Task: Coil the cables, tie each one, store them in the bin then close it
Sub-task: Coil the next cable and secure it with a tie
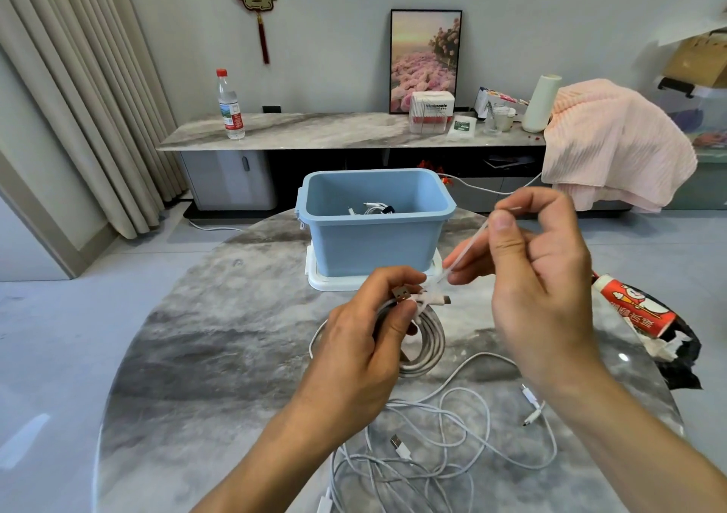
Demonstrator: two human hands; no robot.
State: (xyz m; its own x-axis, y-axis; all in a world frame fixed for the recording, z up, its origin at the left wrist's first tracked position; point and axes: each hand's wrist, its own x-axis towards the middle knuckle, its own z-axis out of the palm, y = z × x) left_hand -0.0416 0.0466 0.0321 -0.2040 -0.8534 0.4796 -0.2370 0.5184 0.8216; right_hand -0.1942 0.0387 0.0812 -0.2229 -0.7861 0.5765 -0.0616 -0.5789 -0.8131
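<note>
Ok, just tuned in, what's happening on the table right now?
A person is tying a coiled white cable: the left hand grips the coil while the right hand pinches a thin white tie and pulls it up. The open blue bin holds cables already. Loose cables lie uncoiled on the near table.

Bright, even daylight fills my view; soft glare streaks the table (204,355) at lower left. Shadows are faint. Straight lines bow toward the frame's edges; the focus is sharp overall.
</note>
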